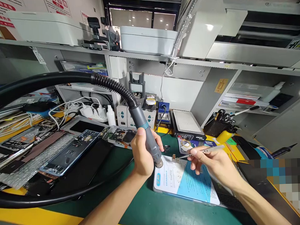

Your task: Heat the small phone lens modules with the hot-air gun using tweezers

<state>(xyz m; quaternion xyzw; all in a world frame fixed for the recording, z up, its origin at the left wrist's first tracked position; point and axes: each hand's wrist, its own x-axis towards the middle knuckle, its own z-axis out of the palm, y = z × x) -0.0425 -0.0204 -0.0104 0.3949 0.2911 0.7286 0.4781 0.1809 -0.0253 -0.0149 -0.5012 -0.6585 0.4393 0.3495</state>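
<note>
My left hand (143,153) is wrapped round the grey handle of a hot air gun (151,140), its nozzle tilted down above the left side of a flat plastic case (182,187) with a white and blue printed sheet. A thick black hose curves from the gun's top to the left. Between thumb and fingers, my right hand (210,161) pinches metal tweezers (203,151). The tips point left at a small copper-coloured part (175,158) over the case; whether they grip it I cannot tell. Another small dark part (167,148) lies just behind the case.
A blue phone frame (74,153) and other opened phones lie to the left. At the back stand a rework station (124,115), a white bottle (111,115), a soldering iron stand (164,112) and a flat heating plate (187,122). A black tool holder (218,125) is at right.
</note>
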